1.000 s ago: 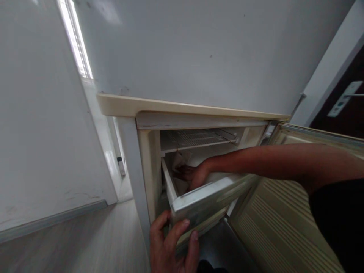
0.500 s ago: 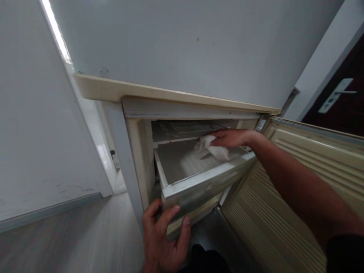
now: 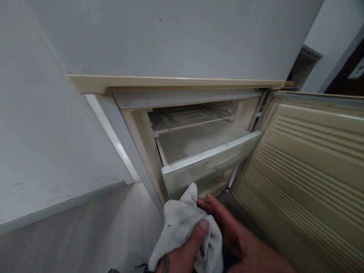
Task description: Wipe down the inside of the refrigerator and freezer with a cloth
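Both my hands are low in the view, below the pulled-out freezer drawer (image 3: 210, 167), and neither touches it. A crumpled, grey-smudged white cloth (image 3: 182, 223) is bunched between them. My left hand (image 3: 182, 258) holds it with the thumb pressed on the front. My right hand (image 3: 230, 231) grips its far side, fingers reaching behind the fold. The drawer's inside holds nothing that I can see, and a wire rack (image 3: 184, 117) sits above it.
The open, ribbed cream door liner (image 3: 307, 170) fills the right side. A white fridge panel (image 3: 170, 38) rises above the compartment. To the left stand a white wall (image 3: 57, 113) and a pale wood-look floor (image 3: 85, 227). A dark door with a metal handle (image 3: 358, 70) shows at top right.
The cloth has left the drawer and is now low in the view between my hands. My left hand has let go of the drawer front. My right hand has come out of the drawer.
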Tool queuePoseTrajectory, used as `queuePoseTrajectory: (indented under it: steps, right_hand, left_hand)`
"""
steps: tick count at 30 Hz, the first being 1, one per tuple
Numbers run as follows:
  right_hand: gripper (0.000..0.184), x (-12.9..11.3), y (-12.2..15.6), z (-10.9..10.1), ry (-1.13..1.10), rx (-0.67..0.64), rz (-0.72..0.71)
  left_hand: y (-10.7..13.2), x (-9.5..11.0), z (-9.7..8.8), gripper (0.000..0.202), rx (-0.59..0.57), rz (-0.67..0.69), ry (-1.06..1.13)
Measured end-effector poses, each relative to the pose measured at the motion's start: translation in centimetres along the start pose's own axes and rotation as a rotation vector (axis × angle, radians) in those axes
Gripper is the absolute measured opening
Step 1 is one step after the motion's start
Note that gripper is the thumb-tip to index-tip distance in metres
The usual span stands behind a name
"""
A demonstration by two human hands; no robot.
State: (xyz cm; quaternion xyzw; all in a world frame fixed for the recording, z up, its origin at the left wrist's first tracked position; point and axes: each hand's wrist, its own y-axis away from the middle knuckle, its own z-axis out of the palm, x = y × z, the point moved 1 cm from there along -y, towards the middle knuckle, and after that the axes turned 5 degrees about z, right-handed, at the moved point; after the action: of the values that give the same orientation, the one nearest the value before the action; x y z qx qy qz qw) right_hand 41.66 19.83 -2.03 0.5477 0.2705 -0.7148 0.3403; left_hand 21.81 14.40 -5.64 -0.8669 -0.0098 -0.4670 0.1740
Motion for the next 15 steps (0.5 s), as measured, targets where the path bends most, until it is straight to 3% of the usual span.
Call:
queuePoseTrajectory:
  steps: [3, 5, 7, 11, 15]
  right_hand:
    - [0.121, 2.0, -0.7, 0.2, -0.151, 0.039, 0.073]
    - [0.106, 2.9, -1.3, 0.2, -0.166, 0.167, 0.138]
    - [0.08, 3.6, -1.8, 0.0, -0.121, 0.216, 0.229]
    - [0.036, 4.4, -1.9, -1.3, -0.091, 0.261, 0.299]
    - [0.038, 5.0, -1.6, -1.6, -0.076, 0.281, 0.249]
  left_hand:
    - [-1.2, 1.9, -1.7, 0.047, -0.197, -0.151, 0.086]
    - [-1.9, 2.9, -2.6, 0.047, -0.364, -0.152, 0.195]
    - [-2.2, 3.1, -3.3, 0.046, -0.462, -0.171, 0.256]
    - [-2.1, 1.6, -4.4, 0.045, -0.494, -0.219, 0.33]
    - [-1.6, -0.1, -4.1, 0.049, -0.465, -0.265, 0.365]
